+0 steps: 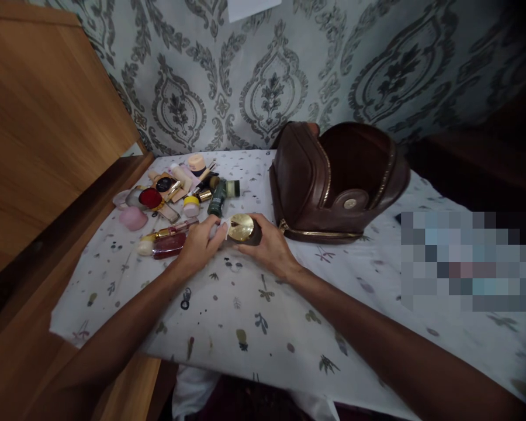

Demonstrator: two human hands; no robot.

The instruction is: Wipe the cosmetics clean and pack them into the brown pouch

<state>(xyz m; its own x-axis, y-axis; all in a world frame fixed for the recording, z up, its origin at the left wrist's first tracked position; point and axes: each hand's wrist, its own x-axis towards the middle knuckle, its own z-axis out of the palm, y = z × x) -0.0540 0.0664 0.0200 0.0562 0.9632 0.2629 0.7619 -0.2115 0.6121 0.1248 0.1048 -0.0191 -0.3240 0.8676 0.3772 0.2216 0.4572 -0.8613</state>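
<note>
Fingers of my right hand (269,248) wrap round a dark round jar with a shiny gold lid (241,227), low over the table. My left hand (201,241) is closed at the jar's left side, pinching a small white wipe (222,229) against it; much of the wipe is hidden by the fingers. Just beyond my left hand lies a dark green bottle (218,197). A bottle of red liquid (169,247) rests to its left. Right of the jar stands a brown leather bag (307,175), its zipped top open.
Several cosmetics lie at the back left, among them a yellow-lidded jar (191,206), a red round compact (150,197) and a pink round item (132,218). A patterned white cloth (254,327) covers the table. A wooden panel (39,99) rises at left; a blurred patch (464,263) covers the right.
</note>
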